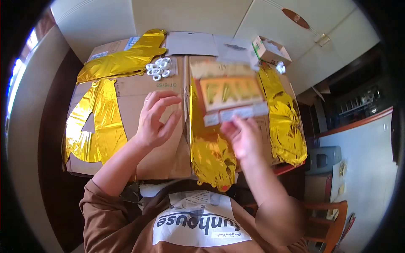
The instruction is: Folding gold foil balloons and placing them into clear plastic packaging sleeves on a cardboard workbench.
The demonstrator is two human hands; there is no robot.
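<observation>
From the head camera I see my right hand (244,137) pinching the bottom edge of a blurred flat orange-and-white packet (230,95), raised just right of centre. At nine o'clock from it, my left hand (156,118) rests on the brown flattened cardboard (135,86), fingers loosely curled, holding nothing. Crinkled gold foil balloons (99,122) lie around, and small white rings (158,68) sit at eleven o'clock.

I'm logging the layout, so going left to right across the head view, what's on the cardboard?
Flat gold foil balloon → left hand → crumpled gold foil balloon → right hand, holding a flat packet → long gold foil balloon.
</observation>
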